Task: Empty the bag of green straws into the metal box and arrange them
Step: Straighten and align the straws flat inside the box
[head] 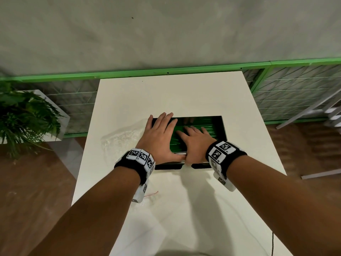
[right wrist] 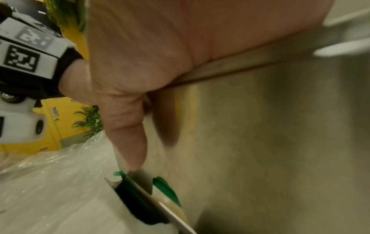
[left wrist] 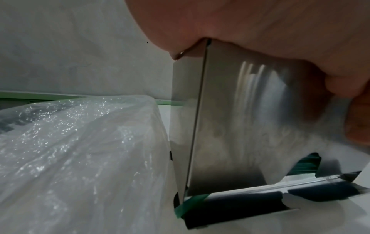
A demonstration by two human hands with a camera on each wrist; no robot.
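Head view, frame centre: both hands lie flat, fingers straight, gripping nothing, left hand [head: 160,134] and right hand [head: 196,141] pressing thin green plastic straws [head: 208,129] inside the shiny rectangular metal box [head: 223,129]. Crumpled clear plastic bag [head: 120,139] lies left. Uneven pressure could probably bend straws or tip the box.

A white table [head: 184,93] lies under the fingers; a potted plant [head: 24,115] stands well left of them, a green fence [head: 166,72] beyond.

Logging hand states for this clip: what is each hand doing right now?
Left hand: open, flat across the metal box rim.
Right hand: open, fingers spread on the green straws.
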